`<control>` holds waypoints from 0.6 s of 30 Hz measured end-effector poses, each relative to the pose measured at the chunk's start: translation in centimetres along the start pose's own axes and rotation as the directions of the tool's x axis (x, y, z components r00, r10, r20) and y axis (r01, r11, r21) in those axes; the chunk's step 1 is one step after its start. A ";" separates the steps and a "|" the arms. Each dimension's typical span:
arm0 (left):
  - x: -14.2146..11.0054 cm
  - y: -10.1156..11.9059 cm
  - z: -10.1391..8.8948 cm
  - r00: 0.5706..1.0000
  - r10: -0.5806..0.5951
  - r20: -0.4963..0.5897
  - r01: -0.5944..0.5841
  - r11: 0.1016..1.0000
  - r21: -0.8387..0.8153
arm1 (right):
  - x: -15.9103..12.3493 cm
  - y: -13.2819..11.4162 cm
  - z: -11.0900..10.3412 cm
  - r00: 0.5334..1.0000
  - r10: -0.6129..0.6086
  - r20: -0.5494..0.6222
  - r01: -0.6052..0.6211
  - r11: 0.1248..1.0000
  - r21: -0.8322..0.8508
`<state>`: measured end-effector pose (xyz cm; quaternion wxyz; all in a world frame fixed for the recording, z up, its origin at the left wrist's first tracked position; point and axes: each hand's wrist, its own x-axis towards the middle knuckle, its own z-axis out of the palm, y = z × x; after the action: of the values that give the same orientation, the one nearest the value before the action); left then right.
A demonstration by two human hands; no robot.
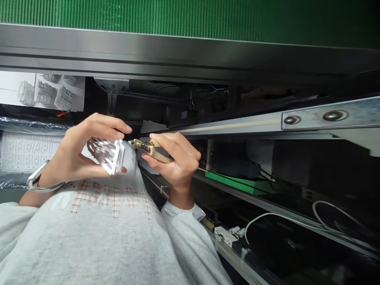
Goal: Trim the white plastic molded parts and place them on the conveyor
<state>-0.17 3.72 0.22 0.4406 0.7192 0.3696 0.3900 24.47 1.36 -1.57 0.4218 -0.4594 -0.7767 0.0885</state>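
Observation:
My left hand (81, 148), with a watch on its wrist, is closed around a white plastic frame of parts (114, 158). Thumb and fingers grip it from below and above, and its slatted side reaches back into the palm. My right hand (176, 158) is closed on the cream handles of a small pair of pliers (139, 145), perhaps nippers. Their metal jaws point left at the frame's upper right corner. A small gap seems to separate jaw tips and frame, though I cannot be sure of it. The palm hides part of the handles.
A workbench edge (148, 49) with a green ribbed mat (178, 18) runs across the top. White part frames (44, 93) lie on paper at left, above a tray of flat white parts (26, 152). A metal rail (237, 122), shelves and a white cable (276, 215) fill the right.

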 end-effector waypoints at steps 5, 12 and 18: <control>0.6 -0.9 -0.1 0.968 0.212 0.133 -0.229 0.964 0.132 | 0.1 -0.5 -0.2 0.998 0.009 0.065 -0.006 0.999 -0.040; 0.4 -3.0 -0.8 0.906 0.421 -0.043 -0.403 0.889 0.217 | 0.5 0.1 -0.2 0.999 0.015 0.048 -0.013 0.999 -0.041; 0.4 -2.8 0.1 0.966 0.247 -0.075 -0.254 0.961 -0.106 | 0.6 -0.6 -0.6 1.000 -0.001 -0.007 0.001 0.997 -0.075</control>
<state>-0.46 5.02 -2.31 0.4169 0.7214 0.2656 0.4849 24.39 1.32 -0.50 0.4069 -0.4748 -0.7783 0.0576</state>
